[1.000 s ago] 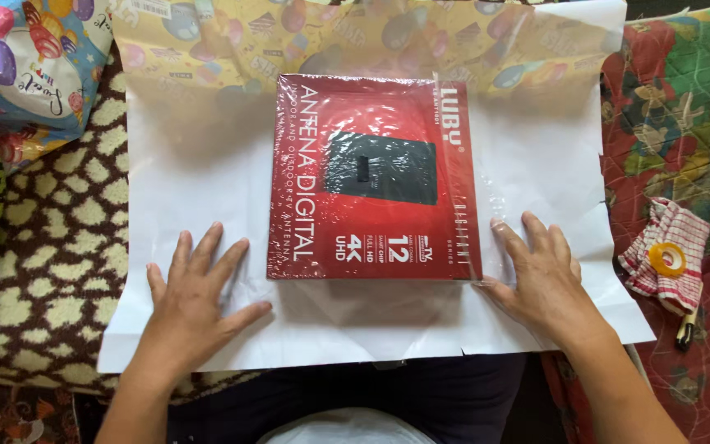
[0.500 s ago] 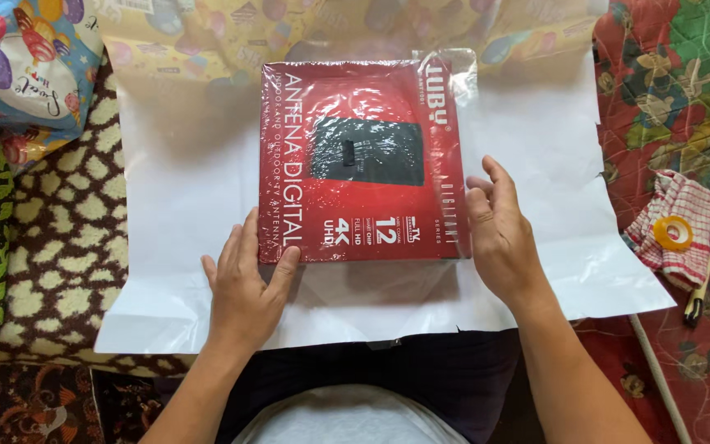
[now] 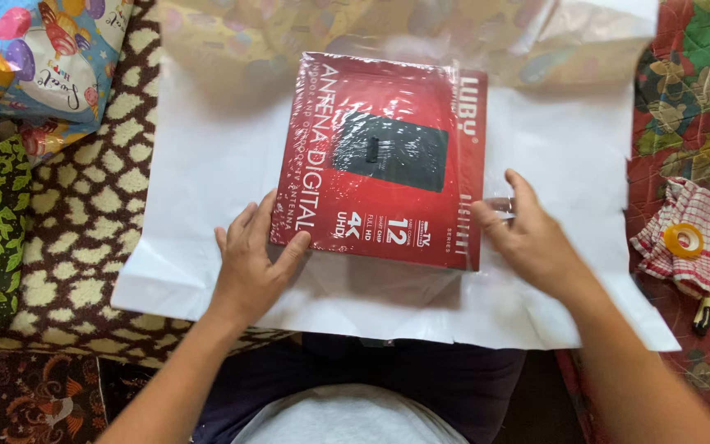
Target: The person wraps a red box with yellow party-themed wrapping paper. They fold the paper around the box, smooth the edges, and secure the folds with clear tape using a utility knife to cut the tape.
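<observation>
Open white wrapping paper flanking red box, wrapped gift crowding far left, tape roll on checked cloth at right

A single head-worn camera looks almost straight down from close above the person's lap. The white wrapping paper fills the middle, its far edge cut off at the frame's top. No second view shares the scene.

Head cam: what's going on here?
A person kneels over a red shrink-wrapped box lying flat on a white sheet of wrapping paper. The left hand rests at the box's near left corner; the right hand is at its right edge. A tape roll sits on a checked cloth to the right.
</observation>
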